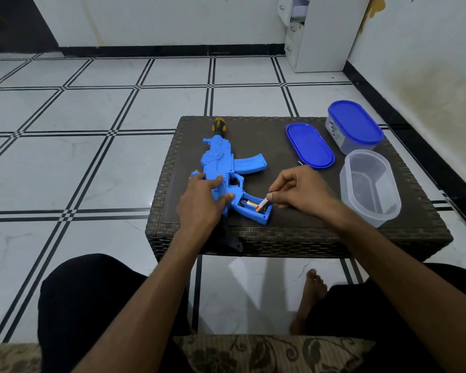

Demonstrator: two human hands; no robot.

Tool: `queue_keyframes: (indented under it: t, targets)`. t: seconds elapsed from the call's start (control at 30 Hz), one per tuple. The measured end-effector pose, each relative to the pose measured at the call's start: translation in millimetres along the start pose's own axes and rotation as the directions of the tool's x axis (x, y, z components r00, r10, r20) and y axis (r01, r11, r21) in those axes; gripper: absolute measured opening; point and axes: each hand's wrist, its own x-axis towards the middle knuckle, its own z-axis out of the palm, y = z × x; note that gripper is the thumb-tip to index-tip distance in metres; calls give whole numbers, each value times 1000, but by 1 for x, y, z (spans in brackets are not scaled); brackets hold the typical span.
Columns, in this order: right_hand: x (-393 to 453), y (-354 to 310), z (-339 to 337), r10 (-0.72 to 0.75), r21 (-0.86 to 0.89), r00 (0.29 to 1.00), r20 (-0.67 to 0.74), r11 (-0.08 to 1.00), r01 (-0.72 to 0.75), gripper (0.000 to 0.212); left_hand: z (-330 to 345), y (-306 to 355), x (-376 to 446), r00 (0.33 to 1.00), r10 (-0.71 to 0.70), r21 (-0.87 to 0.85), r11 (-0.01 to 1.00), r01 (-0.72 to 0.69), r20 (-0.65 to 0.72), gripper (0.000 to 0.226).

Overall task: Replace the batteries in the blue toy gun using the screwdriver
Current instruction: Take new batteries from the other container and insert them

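The blue toy gun [221, 162] lies on the dark woven table [269, 146], barrel pointing away, with its grip's battery compartment [250, 205] uncovered and facing up. My left hand [202, 197] presses flat on the gun's body behind the trigger. My right hand [296, 192] pinches a battery [262, 205] by its upper end; the battery tilts with its lower end in the compartment. Another battery [247, 202] lies inside. The screwdriver [219, 127], yellow and black handled, lies past the muzzle at the table's far edge.
A loose blue lid [309, 145] lies to the right of the gun. An open clear plastic tub [369, 187] stands at the right edge, a lidded tub [354, 127] behind it. A black part [232, 238] hangs off the near edge. Tiled floor surrounds the table.
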Motion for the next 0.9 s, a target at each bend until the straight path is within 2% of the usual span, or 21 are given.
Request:
queue_keyframes:
  t: [0.3,0.43,0.7,0.9]
  targets:
    - [-6,1,2,-87,-202,995,-47,977,76,7,1,-1,0,1000,10,1,1000,-10,-1,55]
    - [-8,1,6,-180,-175,983,-32,969,172,21,1,0,0,1000,9,14,1000,-9,-4,55]
    - [-9,1,5,-246,-71,969,13,967,246,25,1,1,0,1000,9,25,1000,-9,-6,55]
    - [-15,8,11,-280,-164,954,104,942,294,29,0,1,0,1000,-2,26,1000,2,-4,56]
